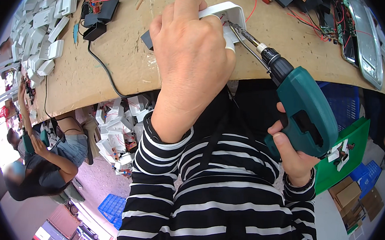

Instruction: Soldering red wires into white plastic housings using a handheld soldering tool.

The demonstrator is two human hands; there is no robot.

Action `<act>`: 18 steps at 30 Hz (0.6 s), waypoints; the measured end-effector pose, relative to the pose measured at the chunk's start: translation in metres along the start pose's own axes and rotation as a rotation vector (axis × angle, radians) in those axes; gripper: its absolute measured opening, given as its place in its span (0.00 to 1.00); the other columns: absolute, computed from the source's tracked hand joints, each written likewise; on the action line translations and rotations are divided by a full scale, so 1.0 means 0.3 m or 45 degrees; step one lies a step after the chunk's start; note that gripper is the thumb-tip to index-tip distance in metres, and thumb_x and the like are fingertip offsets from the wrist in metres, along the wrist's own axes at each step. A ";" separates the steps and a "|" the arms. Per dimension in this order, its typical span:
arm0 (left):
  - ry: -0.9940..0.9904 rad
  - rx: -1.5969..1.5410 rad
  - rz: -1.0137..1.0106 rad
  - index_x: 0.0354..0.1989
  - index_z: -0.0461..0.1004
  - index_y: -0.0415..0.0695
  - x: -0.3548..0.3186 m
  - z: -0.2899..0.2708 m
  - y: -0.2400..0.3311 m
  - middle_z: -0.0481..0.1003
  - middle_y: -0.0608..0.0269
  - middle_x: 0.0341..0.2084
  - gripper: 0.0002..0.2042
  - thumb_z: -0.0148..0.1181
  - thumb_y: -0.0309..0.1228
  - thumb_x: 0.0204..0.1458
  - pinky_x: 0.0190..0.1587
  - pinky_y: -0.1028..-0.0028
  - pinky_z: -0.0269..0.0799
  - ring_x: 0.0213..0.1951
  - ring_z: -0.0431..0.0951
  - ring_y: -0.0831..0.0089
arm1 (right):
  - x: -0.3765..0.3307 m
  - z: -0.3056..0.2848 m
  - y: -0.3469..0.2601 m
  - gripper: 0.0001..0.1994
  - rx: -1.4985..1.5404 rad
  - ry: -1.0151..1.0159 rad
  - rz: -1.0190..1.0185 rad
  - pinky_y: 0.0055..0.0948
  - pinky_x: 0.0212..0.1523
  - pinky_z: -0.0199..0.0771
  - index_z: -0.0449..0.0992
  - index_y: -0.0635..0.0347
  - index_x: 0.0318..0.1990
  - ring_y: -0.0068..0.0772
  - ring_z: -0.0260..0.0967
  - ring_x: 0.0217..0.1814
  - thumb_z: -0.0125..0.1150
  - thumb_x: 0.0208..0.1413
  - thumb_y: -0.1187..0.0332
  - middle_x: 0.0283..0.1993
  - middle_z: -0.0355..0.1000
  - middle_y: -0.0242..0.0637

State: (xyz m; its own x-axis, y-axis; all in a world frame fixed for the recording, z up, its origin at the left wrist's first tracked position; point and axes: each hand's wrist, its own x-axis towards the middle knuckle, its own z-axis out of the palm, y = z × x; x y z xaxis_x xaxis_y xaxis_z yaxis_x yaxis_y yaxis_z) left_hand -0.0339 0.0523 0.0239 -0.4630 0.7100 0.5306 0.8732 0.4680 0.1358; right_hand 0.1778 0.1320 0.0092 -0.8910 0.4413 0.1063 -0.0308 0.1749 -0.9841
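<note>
My left hand [190, 53] grips a white plastic housing [229, 13] and presses it down near the front edge of the brown workbench [126, 48]. My right hand [294, 160] holds a green cordless screwdriver [307, 112] by its handle. Its long bit [247, 39] reaches up and left into the open housing, right beside my left fingers. A small black block [147, 39] peeks out from under my left hand.
Stacks of white housings [43, 25] line the bench's left side, with black boxes [96, 22] and a black cable [102, 67]. Circuit boards with red wires [333, 23] and a grey cover [367, 43] lie at right. Another person [42, 163] sits lower left. Green bin [343, 159] at right.
</note>
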 end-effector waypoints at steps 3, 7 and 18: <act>-0.023 0.058 0.032 0.17 0.72 0.34 0.004 -0.026 0.008 0.71 0.55 0.30 0.04 0.54 0.23 0.33 0.35 0.63 0.63 0.32 0.70 0.58 | 0.005 -0.005 -0.011 0.28 -0.088 -0.045 0.007 0.28 0.34 0.73 0.56 0.71 0.56 0.33 0.69 0.35 0.55 0.45 0.83 0.50 0.64 0.57; -0.035 0.051 0.023 0.17 0.72 0.34 0.006 -0.020 0.013 0.70 0.55 0.31 0.05 0.54 0.23 0.33 0.35 0.63 0.63 0.32 0.70 0.58 | 0.006 0.005 -0.011 0.28 0.015 0.017 0.033 0.28 0.34 0.73 0.56 0.70 0.56 0.33 0.69 0.35 0.55 0.45 0.82 0.50 0.64 0.57; -0.030 0.078 0.077 0.18 0.72 0.34 0.003 -0.026 0.009 0.70 0.54 0.31 0.05 0.54 0.24 0.34 0.36 0.63 0.64 0.33 0.70 0.59 | 0.013 0.002 -0.027 0.28 0.023 0.049 0.029 0.27 0.33 0.73 0.56 0.69 0.56 0.32 0.70 0.34 0.56 0.45 0.82 0.49 0.65 0.57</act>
State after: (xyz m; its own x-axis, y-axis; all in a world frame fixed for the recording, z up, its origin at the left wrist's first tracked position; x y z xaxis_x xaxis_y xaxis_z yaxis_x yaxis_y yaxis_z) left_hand -0.0306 0.0501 0.0312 -0.4136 0.7500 0.5162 0.8891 0.4547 0.0518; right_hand 0.1742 0.1317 0.0174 -0.8736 0.4785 0.0887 -0.0192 0.1482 -0.9888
